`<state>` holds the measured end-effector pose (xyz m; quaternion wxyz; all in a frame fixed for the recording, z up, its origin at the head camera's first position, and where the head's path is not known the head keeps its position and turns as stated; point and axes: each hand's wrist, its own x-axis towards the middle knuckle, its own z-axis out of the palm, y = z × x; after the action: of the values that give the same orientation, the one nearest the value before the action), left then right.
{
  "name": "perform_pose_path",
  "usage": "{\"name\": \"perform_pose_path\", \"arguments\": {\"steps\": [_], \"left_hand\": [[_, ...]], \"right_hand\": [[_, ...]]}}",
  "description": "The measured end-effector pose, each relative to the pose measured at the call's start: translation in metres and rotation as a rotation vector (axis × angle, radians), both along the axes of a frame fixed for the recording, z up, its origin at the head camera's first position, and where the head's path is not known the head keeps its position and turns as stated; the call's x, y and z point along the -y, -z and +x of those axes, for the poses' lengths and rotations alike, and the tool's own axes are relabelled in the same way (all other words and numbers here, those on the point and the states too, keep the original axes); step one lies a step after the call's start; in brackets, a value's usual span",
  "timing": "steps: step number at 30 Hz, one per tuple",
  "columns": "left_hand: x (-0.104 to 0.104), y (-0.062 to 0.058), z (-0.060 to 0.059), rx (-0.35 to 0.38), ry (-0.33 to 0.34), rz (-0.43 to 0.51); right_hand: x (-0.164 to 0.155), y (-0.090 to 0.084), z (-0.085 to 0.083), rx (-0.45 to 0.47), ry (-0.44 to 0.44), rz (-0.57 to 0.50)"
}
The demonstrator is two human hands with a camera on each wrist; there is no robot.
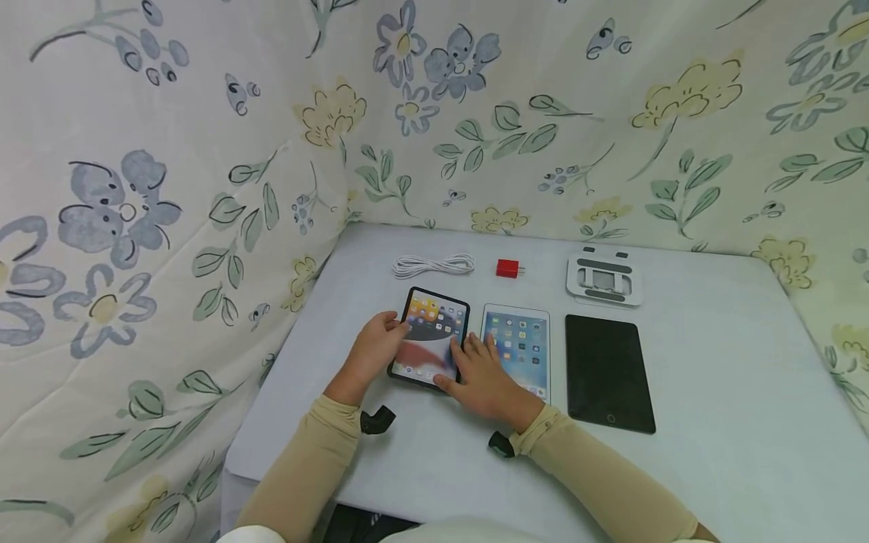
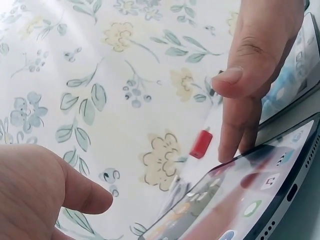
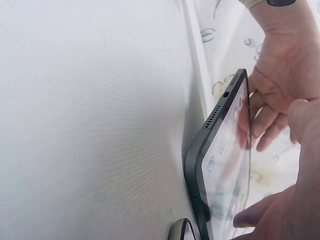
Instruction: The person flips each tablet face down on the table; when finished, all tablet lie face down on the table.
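Observation:
A dark-framed tablet (image 1: pixel 431 338) with a lit screen lies at the left of a row of three, and its lower edge with the port (image 3: pixel 226 94) shows in the right wrist view. My left hand (image 1: pixel 376 348) grips its left edge, fingers curled over the rim. My right hand (image 1: pixel 478 375) touches its right edge with straight fingers (image 2: pixel 231 142); the thumb (image 2: pixel 235 75) is held off the screen. The same tablet (image 2: pixel 250 200) looks slightly tilted in the left wrist view.
A white-framed lit tablet (image 1: pixel 521 343) lies partly under my right hand, with a black unlit tablet (image 1: pixel 609 372) to its right. Behind them are a coiled white cable (image 1: pixel 433 265), a red charger plug (image 1: pixel 507 268) and a white folding stand (image 1: pixel 604 277). Floral cloth (image 1: pixel 170 188) walls the table (image 1: pixel 733 392).

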<state>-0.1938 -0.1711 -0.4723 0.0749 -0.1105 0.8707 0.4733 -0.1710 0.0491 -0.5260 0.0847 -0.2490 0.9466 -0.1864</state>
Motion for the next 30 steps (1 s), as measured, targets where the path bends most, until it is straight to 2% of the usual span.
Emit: {"name": "perform_pose_path", "arguments": {"steps": [11,14,18,22,26,30], "left_hand": [[-0.002,-0.003,0.001,-0.031,-0.006,-0.024],[-0.003,-0.004,0.002,-0.046,-0.007,-0.005],[-0.004,-0.008,0.005,-0.105,-0.003,0.092],[-0.008,-0.016,0.009,-0.177,-0.014,0.228],[-0.016,-0.023,0.013,-0.228,-0.010,0.367],[-0.024,-0.024,0.017,-0.245,0.050,0.423]], "right_hand": [[-0.001,0.000,0.000,0.006,-0.005,0.008],[0.000,0.002,-0.001,0.002,-0.006,0.015],[0.000,0.001,-0.002,0.015,-0.005,0.009],[0.002,-0.002,-0.005,0.041,-0.012,-0.030],[0.005,-0.008,-0.007,0.126,-0.027,-0.161],[0.004,-0.013,-0.006,0.270,-0.004,-0.335]]}}
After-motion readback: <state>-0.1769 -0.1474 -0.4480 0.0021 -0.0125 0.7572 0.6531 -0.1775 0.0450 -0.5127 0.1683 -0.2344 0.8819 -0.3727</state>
